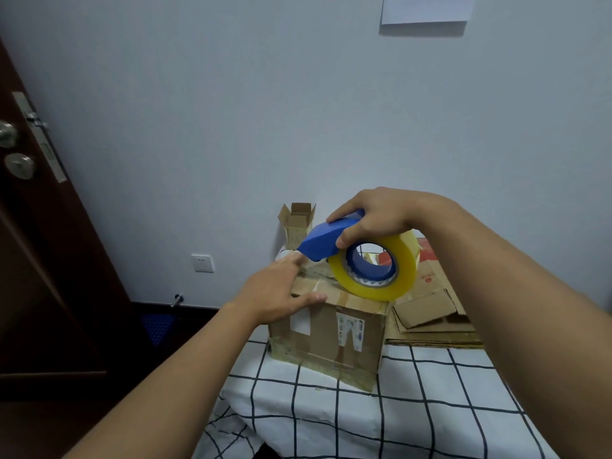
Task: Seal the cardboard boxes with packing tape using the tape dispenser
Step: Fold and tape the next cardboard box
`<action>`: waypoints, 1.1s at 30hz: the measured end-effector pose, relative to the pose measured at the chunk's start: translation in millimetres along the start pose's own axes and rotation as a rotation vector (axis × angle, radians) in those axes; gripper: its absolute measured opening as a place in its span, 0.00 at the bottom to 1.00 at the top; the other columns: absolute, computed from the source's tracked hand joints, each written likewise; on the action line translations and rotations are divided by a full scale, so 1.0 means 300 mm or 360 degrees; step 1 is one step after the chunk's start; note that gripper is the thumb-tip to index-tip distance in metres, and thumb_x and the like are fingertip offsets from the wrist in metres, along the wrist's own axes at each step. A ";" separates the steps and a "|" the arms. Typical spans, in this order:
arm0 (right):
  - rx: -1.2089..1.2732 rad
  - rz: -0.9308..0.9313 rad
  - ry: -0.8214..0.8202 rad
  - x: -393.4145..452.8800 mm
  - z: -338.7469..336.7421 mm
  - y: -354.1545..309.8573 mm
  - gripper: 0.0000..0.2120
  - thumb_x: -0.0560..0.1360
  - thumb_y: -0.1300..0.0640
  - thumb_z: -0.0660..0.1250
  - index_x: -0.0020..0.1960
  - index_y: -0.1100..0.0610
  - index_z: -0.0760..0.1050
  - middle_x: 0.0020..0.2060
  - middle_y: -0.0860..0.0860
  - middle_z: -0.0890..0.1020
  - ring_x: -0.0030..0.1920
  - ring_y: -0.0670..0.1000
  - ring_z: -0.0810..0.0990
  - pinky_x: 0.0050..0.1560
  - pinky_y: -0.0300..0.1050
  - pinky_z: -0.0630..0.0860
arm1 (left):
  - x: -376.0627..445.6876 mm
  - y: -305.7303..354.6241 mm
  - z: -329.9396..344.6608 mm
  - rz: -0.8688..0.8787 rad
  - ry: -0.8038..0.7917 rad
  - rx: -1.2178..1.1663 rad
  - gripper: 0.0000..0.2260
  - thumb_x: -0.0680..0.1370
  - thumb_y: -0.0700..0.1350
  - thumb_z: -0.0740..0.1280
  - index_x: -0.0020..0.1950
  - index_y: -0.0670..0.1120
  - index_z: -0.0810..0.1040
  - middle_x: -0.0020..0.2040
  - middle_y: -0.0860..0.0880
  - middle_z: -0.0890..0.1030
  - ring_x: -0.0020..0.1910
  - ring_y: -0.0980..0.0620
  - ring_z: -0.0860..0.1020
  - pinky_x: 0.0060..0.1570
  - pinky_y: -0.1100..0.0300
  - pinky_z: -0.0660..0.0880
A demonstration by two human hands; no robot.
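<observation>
Right hand (374,213): its grip is wrapped round the blue tape dispenser (326,238), held above the box with the yellow tape roll (374,266) hanging below.
Left hand (276,293): fingers straight, pressing flat on the cardboard box (331,339) top.
Box: stands on the checked table (331,415), flattened cardboard (430,313) beside it.

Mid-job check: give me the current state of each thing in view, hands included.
Blue plastic tape dispenser: held above the box, nose by the left fingertips.
Yellowish packing tape roll: mounted on the dispenser.
Large brown cardboard box: flaps closed, upright.
Small cardboard box: flaps open.
Flattened cardboard pieces: lying flat.
Left hand: resting on the box top.
Right hand: gripping the dispenser.
</observation>
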State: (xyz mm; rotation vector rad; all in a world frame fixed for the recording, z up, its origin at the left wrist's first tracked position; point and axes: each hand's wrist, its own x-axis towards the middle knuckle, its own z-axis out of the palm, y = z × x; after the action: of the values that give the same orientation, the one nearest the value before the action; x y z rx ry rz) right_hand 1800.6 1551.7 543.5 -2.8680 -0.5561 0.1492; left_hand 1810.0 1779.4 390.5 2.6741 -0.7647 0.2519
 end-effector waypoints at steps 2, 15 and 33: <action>-0.0009 0.0010 -0.0029 -0.019 -0.019 0.006 0.23 0.73 0.39 0.71 0.67 0.38 0.75 0.58 0.43 0.76 0.55 0.50 0.76 0.59 0.46 0.71 | 0.003 -0.003 0.005 -0.0014 0.0008 -0.0011 0.39 0.68 0.80 0.53 0.71 0.58 0.60 0.59 0.57 0.73 0.53 0.56 0.75 0.48 0.56 0.76; 0.0061 0.0167 -0.0017 -0.192 -0.007 0.154 0.25 0.72 0.40 0.72 0.68 0.38 0.74 0.57 0.42 0.78 0.52 0.46 0.78 0.56 0.44 0.71 | 0.014 -0.009 0.005 0.0007 -0.0172 0.0206 0.45 0.70 0.79 0.45 0.81 0.54 0.49 0.81 0.54 0.53 0.79 0.55 0.52 0.75 0.52 0.53; 0.0234 0.0145 0.0168 -0.200 0.039 0.186 0.24 0.71 0.40 0.73 0.66 0.38 0.76 0.56 0.42 0.79 0.49 0.43 0.78 0.47 0.40 0.72 | -0.005 0.081 0.049 0.0025 -0.0119 0.0356 0.48 0.70 0.80 0.41 0.81 0.50 0.51 0.81 0.51 0.50 0.79 0.53 0.47 0.74 0.56 0.43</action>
State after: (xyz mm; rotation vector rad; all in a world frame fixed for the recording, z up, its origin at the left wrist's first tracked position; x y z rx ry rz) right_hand 1763.7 1480.7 522.7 -2.7396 -0.3780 0.0508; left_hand 1796.8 1755.3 383.4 2.9028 -0.8244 0.2565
